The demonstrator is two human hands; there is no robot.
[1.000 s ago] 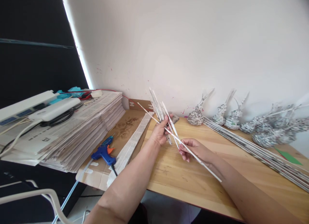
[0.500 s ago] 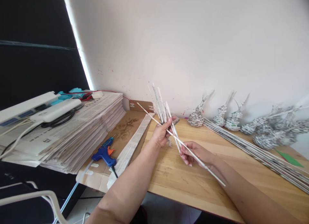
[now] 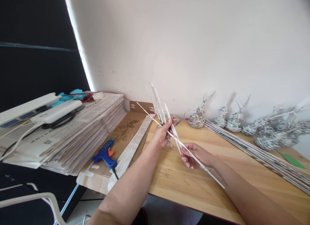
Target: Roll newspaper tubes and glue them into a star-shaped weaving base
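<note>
My left hand (image 3: 161, 135) is closed round several thin rolled-paper sticks (image 3: 158, 103), held above the wooden table. Their upper ends fan out toward the wall and their lower tips show just under my palm. One longer paper stick (image 3: 205, 169) crosses them slantwise, from upper left down over my right wrist. With fingers pinched, my right hand (image 3: 193, 155) holds the lower ends of the sticks that run down from my left hand. Its fingertips are partly hidden by the crossing stick.
Several woven paper pieces (image 3: 196, 120) stand along the wall, beside a row of long paper sticks (image 3: 252, 150). At left, a blue glue gun (image 3: 104, 156) lies on cardboard (image 3: 132, 121) near paper strips (image 3: 130, 150) and a tall newspaper stack (image 3: 106, 121) topped by a power strip (image 3: 31, 107).
The upper ends of the bundled sticks have tilted slightly left. Both hands keep their hold in nearly the same place.
</note>
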